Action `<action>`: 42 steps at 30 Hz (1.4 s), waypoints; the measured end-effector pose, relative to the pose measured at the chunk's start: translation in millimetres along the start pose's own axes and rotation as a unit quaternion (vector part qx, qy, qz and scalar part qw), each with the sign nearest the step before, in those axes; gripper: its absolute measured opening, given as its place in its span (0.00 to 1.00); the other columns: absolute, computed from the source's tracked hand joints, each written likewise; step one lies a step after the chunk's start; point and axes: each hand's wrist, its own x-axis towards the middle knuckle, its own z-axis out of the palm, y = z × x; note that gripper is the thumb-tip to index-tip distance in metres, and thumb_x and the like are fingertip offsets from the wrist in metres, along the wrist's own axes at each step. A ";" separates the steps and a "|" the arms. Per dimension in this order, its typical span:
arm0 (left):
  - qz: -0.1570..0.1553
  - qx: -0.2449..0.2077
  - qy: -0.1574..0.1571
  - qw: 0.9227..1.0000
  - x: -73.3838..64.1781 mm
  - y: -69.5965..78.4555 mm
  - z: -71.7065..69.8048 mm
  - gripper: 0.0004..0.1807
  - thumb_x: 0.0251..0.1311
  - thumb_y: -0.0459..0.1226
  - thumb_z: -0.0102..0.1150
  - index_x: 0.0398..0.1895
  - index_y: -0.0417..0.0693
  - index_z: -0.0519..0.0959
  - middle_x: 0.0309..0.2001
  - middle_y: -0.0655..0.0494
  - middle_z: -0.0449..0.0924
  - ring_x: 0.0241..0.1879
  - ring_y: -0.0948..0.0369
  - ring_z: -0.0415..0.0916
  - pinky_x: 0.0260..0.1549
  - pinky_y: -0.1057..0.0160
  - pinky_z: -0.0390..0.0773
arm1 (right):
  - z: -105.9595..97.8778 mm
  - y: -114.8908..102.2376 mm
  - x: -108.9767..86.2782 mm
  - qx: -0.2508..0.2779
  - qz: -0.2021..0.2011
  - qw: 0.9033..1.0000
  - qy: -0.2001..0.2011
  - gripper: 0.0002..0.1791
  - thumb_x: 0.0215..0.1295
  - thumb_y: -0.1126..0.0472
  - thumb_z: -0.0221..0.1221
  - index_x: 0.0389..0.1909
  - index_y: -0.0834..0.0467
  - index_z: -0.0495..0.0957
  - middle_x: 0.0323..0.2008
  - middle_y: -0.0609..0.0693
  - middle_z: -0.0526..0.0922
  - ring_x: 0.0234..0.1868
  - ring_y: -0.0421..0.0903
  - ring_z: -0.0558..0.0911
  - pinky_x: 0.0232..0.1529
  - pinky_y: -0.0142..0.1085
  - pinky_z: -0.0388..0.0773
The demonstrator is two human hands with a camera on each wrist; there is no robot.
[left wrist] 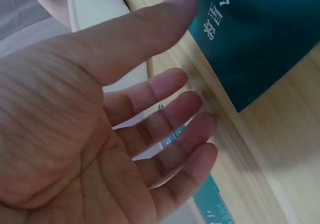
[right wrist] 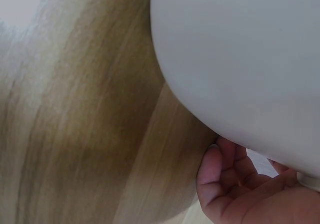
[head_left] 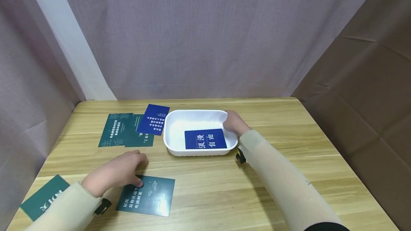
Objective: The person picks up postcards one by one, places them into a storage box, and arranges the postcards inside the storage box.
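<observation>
At lower left of the frame, the left hand (head_left: 117, 171) is loosely spread and has hold of nothing, its thumb over the edge of a dark green postcard (head_left: 148, 197) flat on the desk (head_left: 205, 188). The right hand (head_left: 236, 123) grips the right end of a white tray (head_left: 199, 152) near centre. Pressing the postcard without getting under its edge could merely slide it.

You are wearing a pale cream left sleeve (head_left: 65, 209) and matching right sleeve (head_left: 282, 177); black wrist devices (head_left: 240, 156) are showing beneath the cuffs (head_left: 248, 137), one bearing yellow.
</observation>
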 end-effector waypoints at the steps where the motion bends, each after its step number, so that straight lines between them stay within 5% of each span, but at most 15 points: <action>1: -0.003 0.001 -0.003 1.000 -0.7 -0.4 -0.2 0.30 0.31 0.38 0.81 0.44 0.44 0.79 0.37 0.55 0.75 0.38 0.58 0.72 0.46 0.50 0.78 | -0.4 -0.4 -0.1 -0.007 -0.003 1.000 0.002 0.35 0.51 0.79 0.48 0.66 0.68 0.64 0.55 0.65 0.74 0.54 0.59 0.75 0.53 0.48 0.77; 9: -0.008 0.017 -0.005 1.000 -8.9 -3.5 2.0 0.34 0.23 0.38 0.82 0.42 0.45 0.79 0.38 0.55 0.73 0.39 0.55 0.71 0.46 0.49 0.77 | -0.4 -2.4 -1.0 -0.009 -0.005 1.000 0.005 0.34 0.51 0.79 0.48 0.64 0.68 0.66 0.54 0.65 0.74 0.54 0.58 0.75 0.53 0.47 0.78; 23: -0.023 -0.004 -0.012 1.000 -9.9 -2.9 6.7 0.26 0.26 0.34 0.81 0.31 0.47 0.75 0.30 0.58 0.73 0.33 0.57 0.68 0.40 0.52 0.76 | 0.6 -3.2 -2.2 -0.011 -0.003 1.000 0.005 0.35 0.53 0.79 0.48 0.67 0.67 0.63 0.58 0.65 0.73 0.56 0.59 0.74 0.56 0.49 0.76; 42: -0.023 -0.002 -0.021 1.000 -11.2 -1.0 6.4 0.25 0.30 0.33 0.80 0.32 0.46 0.74 0.31 0.56 0.72 0.33 0.57 0.68 0.37 0.54 0.77 | 0.0 -2.6 -4.9 -0.009 -0.006 1.000 0.009 0.33 0.53 0.79 0.48 0.65 0.69 0.65 0.55 0.65 0.74 0.54 0.58 0.75 0.54 0.48 0.77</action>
